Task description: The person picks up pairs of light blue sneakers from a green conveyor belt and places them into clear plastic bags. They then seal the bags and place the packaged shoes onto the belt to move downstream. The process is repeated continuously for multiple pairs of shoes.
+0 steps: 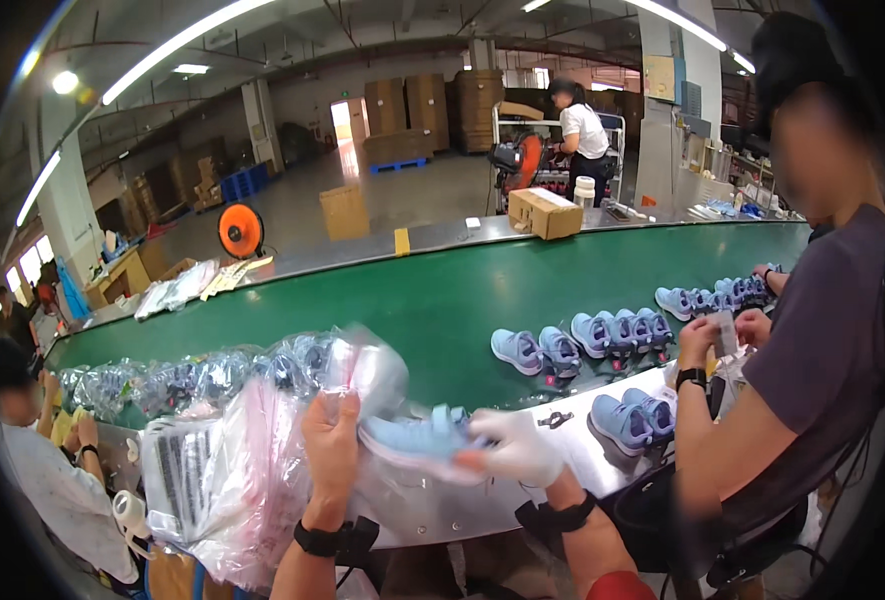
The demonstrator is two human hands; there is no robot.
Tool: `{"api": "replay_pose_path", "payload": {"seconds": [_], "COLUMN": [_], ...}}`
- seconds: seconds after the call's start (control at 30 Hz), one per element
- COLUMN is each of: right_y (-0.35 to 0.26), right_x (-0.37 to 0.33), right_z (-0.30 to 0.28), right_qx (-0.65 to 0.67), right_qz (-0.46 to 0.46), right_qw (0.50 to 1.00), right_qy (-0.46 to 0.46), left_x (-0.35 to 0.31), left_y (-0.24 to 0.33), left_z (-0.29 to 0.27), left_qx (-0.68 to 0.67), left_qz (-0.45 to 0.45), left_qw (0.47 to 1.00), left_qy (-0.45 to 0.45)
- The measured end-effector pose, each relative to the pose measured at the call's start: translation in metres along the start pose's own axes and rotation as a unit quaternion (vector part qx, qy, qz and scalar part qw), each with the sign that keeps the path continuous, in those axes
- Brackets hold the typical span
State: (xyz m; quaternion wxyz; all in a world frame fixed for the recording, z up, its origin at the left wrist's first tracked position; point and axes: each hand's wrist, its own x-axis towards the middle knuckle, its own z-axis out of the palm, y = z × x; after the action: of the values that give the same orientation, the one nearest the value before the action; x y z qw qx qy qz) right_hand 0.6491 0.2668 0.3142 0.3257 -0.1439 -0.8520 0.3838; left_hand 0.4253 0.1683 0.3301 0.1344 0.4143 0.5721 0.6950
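Note:
My left hand [331, 440] is raised near the middle of the bench, its fingers closed on a clear plastic bag [377, 372] that is smeared by motion. Just right of it, a light blue sneaker [412, 438] is gripped by my right hand [522, 450], which wears a white glove. The shoe lies sideways, toe toward the left hand, partly blurred. Whether the shoe touches the bag I cannot tell. Beside my left forearm lies a heap of flat clear bags with pink edges [252, 470].
A green conveyor belt [422, 300] runs across, carrying rows of blue sneakers [517, 350] at right and bagged shoes [212, 378] at left. A pair of sneakers [617, 424] stands on the metal bench. Co-workers sit on both sides. A carton [545, 214] stands beyond the belt.

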Motion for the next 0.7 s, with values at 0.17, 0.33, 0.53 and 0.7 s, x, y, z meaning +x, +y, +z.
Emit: {"api": "replay_pose_path", "payload": {"seconds": [0.17,0.33,0.53,0.7], "right_y": [0.009,-0.025,-0.021,-0.004], "right_x": [-0.008,-0.011,-0.045,-0.041], "right_z": [0.048,0.042,-0.023,-0.006], "right_qx": [-0.347,-0.385,0.090,0.353], "right_qz": [-0.014,-0.061,0.150,0.034], "right_qw": [0.938,0.919,0.968,0.914], "right_qy": [0.009,0.063,0.179,0.196], "left_x": [-0.034,0.007,0.027,0.019], "left_y": [0.036,0.023,0.011,0.013], "left_z": [0.032,0.027,-0.020,0.007], "left_qx": [0.151,0.103,0.057,-0.029], "left_qz": [0.099,0.063,0.021,0.017], "left_qw": [0.962,0.988,0.998,0.999], "left_qy": [-0.203,-0.100,0.035,0.010]}}
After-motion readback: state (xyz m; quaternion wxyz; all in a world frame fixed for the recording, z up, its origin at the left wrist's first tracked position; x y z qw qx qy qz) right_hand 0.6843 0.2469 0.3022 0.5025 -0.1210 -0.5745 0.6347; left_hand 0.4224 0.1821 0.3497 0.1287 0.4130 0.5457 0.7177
